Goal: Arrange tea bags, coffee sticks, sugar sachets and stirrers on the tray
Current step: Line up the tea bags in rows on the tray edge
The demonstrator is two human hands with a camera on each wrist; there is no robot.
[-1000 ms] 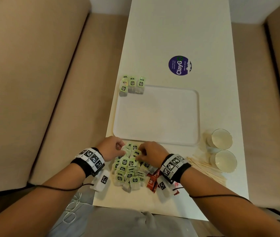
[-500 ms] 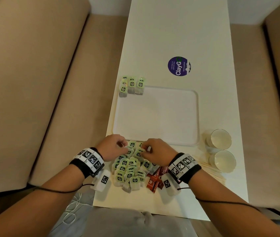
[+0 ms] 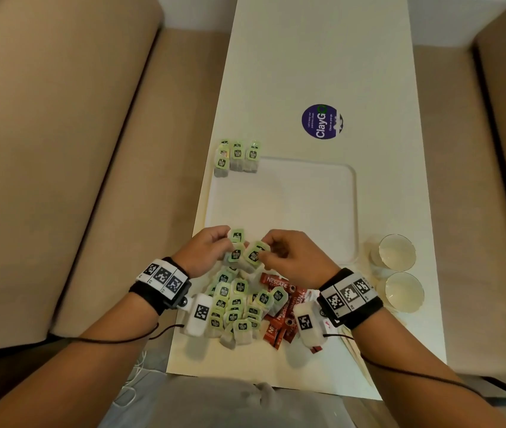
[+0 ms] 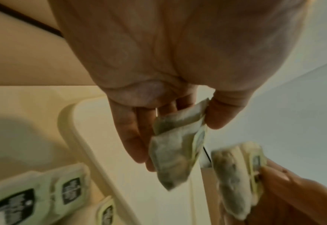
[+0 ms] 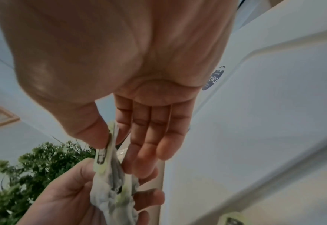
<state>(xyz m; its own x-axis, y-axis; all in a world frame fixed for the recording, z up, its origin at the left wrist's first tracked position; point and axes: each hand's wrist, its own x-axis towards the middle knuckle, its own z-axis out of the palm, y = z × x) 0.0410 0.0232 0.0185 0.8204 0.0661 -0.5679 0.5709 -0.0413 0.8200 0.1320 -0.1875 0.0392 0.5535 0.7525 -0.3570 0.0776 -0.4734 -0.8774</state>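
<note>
Pale greens, reds and whites on a cream table.
The tea bags (image 3: 235,307) carried pale green tags with black labels; coffee sticks (image 3: 279,316) were red with white lettering. The tray (image 3: 307,196) was white, the round sticker (image 3: 322,121) purple, the wristbands (image 3: 349,296) black with black-and-white square codes, the benches (image 3: 91,149) tan.

"ClayG" can be read in white letters on a round purple sticker (image 3: 322,121) stuck on the white table (image 3: 307,57), past the far edge of the tray (image 3: 307,196). The small words beside it are too tiny to be read. "NESCAFE" is printed in white on the red coffee sticks (image 3: 278,284) near the table's near edge. Dark labels with white letters are seen on the green tea bag tags (image 3: 233,301), but the words are too blurred to be read. Black and white square codes are worn on the wrist bands (image 3: 163,276).
</note>
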